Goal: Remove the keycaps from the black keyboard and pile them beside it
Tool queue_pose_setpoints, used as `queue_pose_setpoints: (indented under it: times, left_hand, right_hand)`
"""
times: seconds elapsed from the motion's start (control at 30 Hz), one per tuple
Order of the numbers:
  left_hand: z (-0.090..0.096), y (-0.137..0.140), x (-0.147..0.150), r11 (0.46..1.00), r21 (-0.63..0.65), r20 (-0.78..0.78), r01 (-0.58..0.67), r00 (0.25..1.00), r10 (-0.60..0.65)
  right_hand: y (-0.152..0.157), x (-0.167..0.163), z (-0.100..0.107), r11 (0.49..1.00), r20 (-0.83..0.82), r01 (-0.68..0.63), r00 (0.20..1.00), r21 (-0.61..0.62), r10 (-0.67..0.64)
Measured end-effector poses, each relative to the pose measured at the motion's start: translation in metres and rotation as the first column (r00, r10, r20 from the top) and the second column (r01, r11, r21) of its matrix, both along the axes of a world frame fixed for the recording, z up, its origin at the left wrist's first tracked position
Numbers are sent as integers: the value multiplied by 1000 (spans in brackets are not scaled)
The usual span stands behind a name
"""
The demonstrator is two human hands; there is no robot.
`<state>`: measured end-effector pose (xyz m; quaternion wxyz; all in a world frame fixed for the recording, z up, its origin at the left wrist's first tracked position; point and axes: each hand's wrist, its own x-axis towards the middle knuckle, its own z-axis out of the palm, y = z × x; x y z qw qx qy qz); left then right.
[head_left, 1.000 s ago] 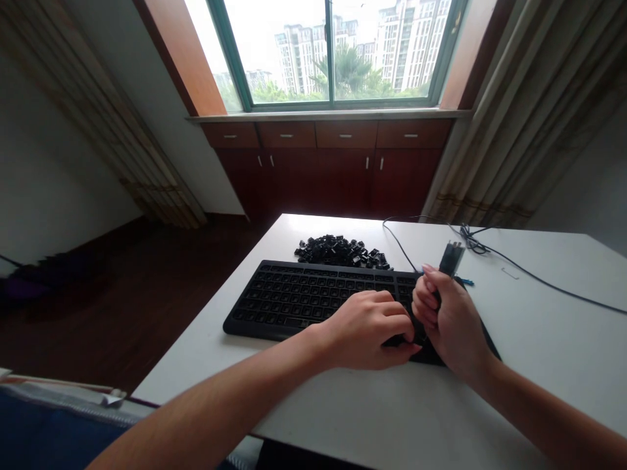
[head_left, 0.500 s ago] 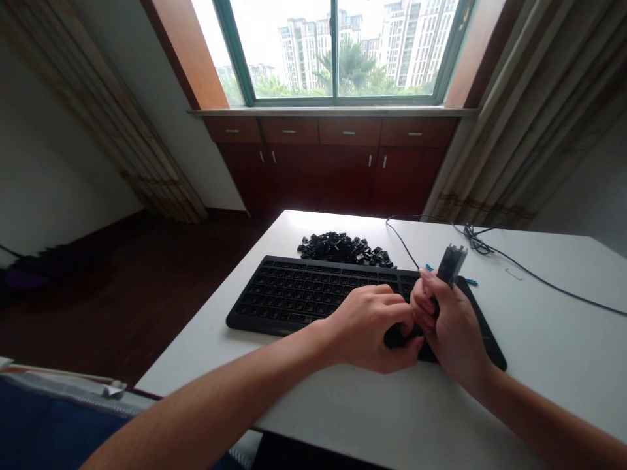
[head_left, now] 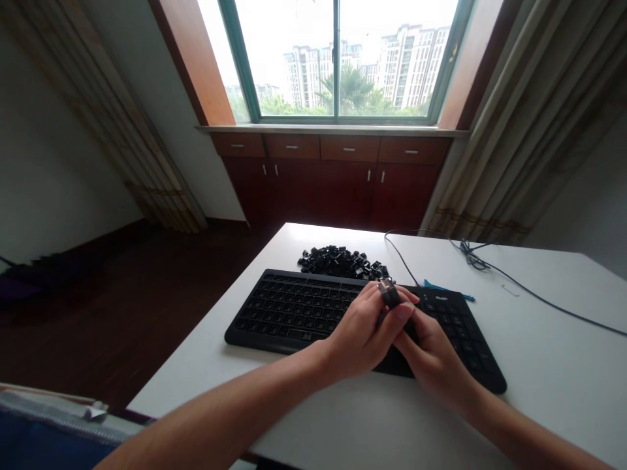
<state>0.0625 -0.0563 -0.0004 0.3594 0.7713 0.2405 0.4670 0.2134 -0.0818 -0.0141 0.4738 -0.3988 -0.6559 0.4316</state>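
My left hand [head_left: 360, 329] is closed around a narrow black piece [head_left: 390, 295] whose upper end shows small light-coloured fittings. Its exact kind is unclear. Pressed against it from the right is my right hand [head_left: 434, 349], fingers closed, with a dark part of what seems the same piece between the palms. Both hands are above a black keyboard [head_left: 294, 307] with its keycaps off across the left and middle. Behind the keyboard lies a heap of loose black keycaps [head_left: 337, 260]. The hands hide the keyboard's middle.
The keyboard lies on a white table [head_left: 196, 391]. A blue stick-like tool [head_left: 448, 290] lies behind its right end. A black cable [head_left: 543, 297] with a bundled loop runs rightward, near a thin bent wire [head_left: 510, 291]. Wooden cabinets [head_left: 318, 189] stand under the window.
The black piece that stood up out of my right hand is now lower, with its end showing at my left thumb. My hands have come together, and the view has tilted up slightly.
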Motion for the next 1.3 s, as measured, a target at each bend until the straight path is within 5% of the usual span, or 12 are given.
queue_pose_setpoints:
  times: [0.33, 0.53, 0.87, 1.1, 1.3]
  left_hand:
    - [-7, 0, 1, 994, -88, 96, -67, 993, 75]
    - [-1, 1, -1, 995, -74, -44, 62, 997, -65]
    - [-7, 4, 1, 997, -78, -50, -15, 999, 11]
    - [-5, 10, -5, 994, 34, -142, -107, 984, 110]
    - [-1, 8, -5, 989, -19, -206, -143, 969, 136]
  right_hand:
    - [0, -5, -2, 998, 87, 60, 994, -15, -58]
    - [3, 3, -4, 993, -160, 11, 987, -117, -30]
    - [2, 6, -4, 971, -468, -58, 881, -234, -60]
    - [5, 6, 4, 964, -491, 47, 854, -260, -174]
    - [12, 17, 15, 951, -527, 57, 822, -303, -217]
